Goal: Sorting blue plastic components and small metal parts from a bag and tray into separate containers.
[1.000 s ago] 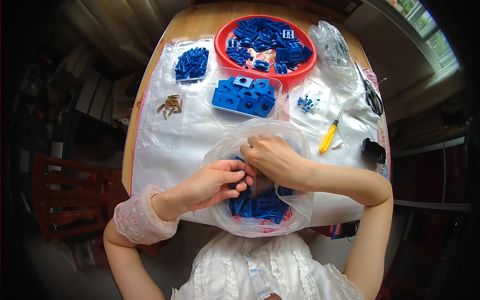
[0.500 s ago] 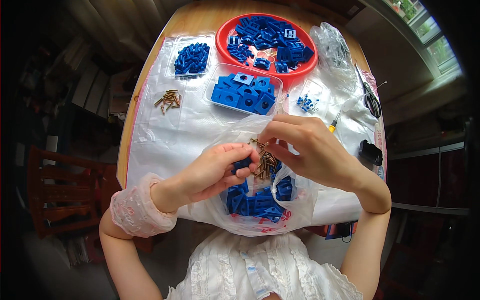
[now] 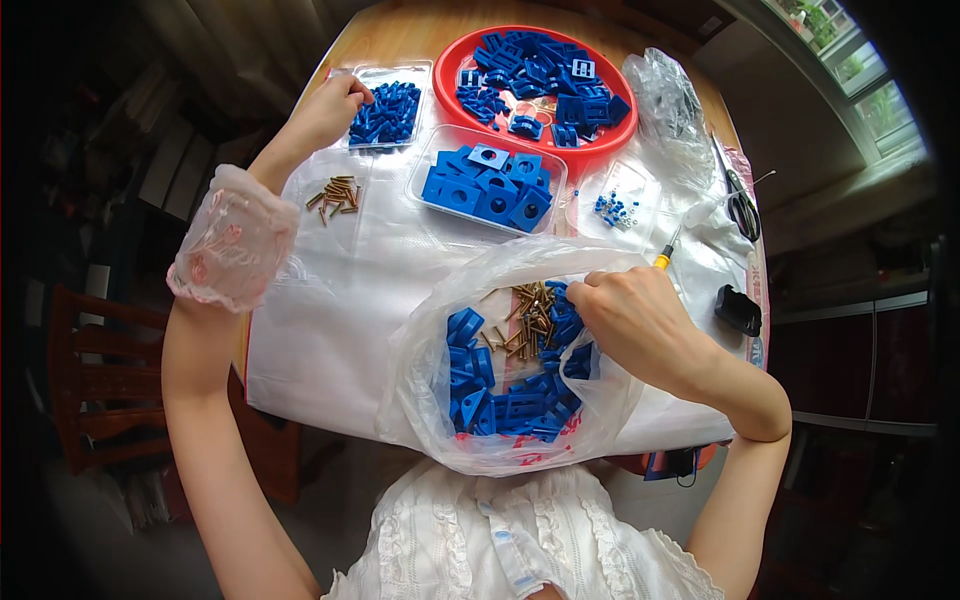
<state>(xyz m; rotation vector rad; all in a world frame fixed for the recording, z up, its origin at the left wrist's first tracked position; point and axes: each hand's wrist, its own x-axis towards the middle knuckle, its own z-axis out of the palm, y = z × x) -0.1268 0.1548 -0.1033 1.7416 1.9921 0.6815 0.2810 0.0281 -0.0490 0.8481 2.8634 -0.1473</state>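
Note:
My left hand (image 3: 331, 110) is stretched to the far left, its curled fingertips at the edge of a clear tray (image 3: 424, 72) of small blue plastic parts (image 3: 385, 112). Whatever those fingers hold is hidden. Close to me lies an opened white plastic bag (image 3: 425, 350) with larger blue plastic pieces (image 3: 520, 408) and a heap of brass-coloured screws (image 3: 535, 320) inside. Over the bag's right side, my right hand (image 3: 640, 320) is closed with its fingers pointing down among the blue pieces; its grip is hidden behind the knuckles.
A red basin (image 3: 600, 150) of blue parts stands at the back, a clear box (image 3: 418, 190) of square blue plates before it. More screws (image 3: 335, 198) lie left. On the right are tiny parts (image 3: 615, 210), a yellow-handled screwdriver (image 3: 663, 258), scissors (image 3: 742, 212) and a black case (image 3: 738, 310).
My left hand has left the bag and reached far left to the tray of small blue parts. My right hand has shifted slightly right and down, its fingers now lower in the bag.

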